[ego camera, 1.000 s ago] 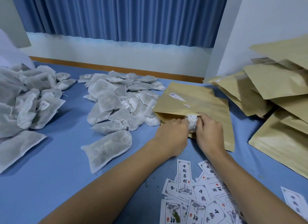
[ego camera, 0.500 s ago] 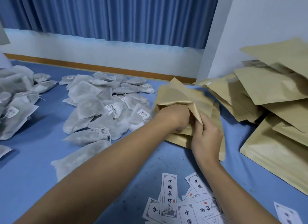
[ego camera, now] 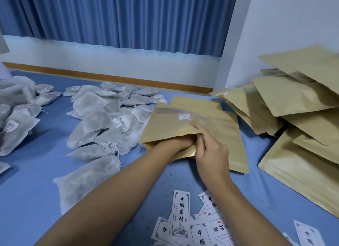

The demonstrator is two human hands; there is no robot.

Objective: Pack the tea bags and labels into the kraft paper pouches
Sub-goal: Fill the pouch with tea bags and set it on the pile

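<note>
Kraft paper pouch [ego camera: 211,121] lies flat, mouth toward the person. The right hand [ego camera: 212,154] pinches its upper lip open, and the left hand [ego camera: 180,142] is buried inside (fingers hidden, so I cannot tell what it holds). Tea bags [ego camera: 110,121] heap left of the pouch and labels [ego camera: 183,220] lie nearer than it, so much packing looks undone.

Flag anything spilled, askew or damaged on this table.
Dark specks dot the table near the labels, like spilled crumbs. The spare pouches at right lie slumped, askew. The pouch held by the right hand looks intact.
</note>
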